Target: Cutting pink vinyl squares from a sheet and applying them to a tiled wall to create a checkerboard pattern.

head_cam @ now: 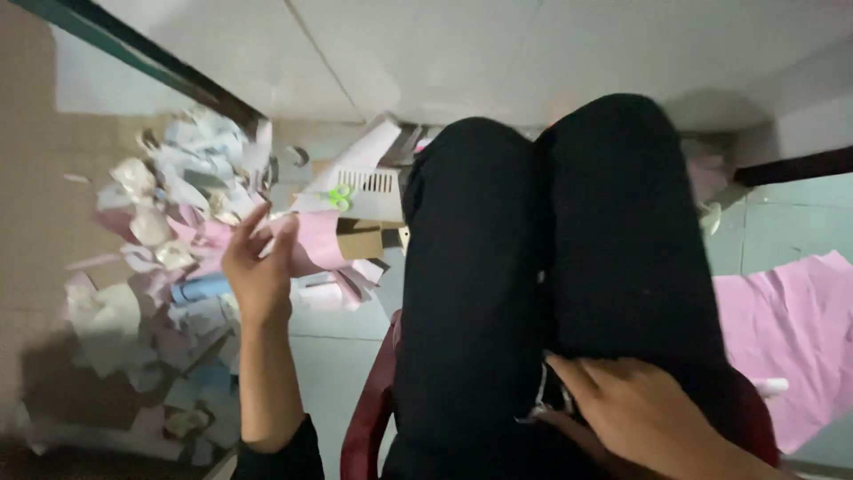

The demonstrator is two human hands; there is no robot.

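Seen from above, we sit on a dark red chair (369, 418) with our black-trousered legs (551, 267) stretched over the tiled floor (338, 356). Our left hand (259, 267) is raised, fingers spread wide and holding nothing, over a heap of pink and white paper scraps (160, 267). Our right hand (640, 413) rests open on the right thigh. Green scissors (339, 196) lie on a white basket (369, 187) beside a small cardboard box (360, 238). A pink sheet (791, 329) lies at the right.

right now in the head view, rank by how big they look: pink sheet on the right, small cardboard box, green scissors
1. pink sheet, largest, though cut off by the frame edge
2. cardboard box
3. green scissors, smallest

The box and scissors lie at similar depth, so their order holds.
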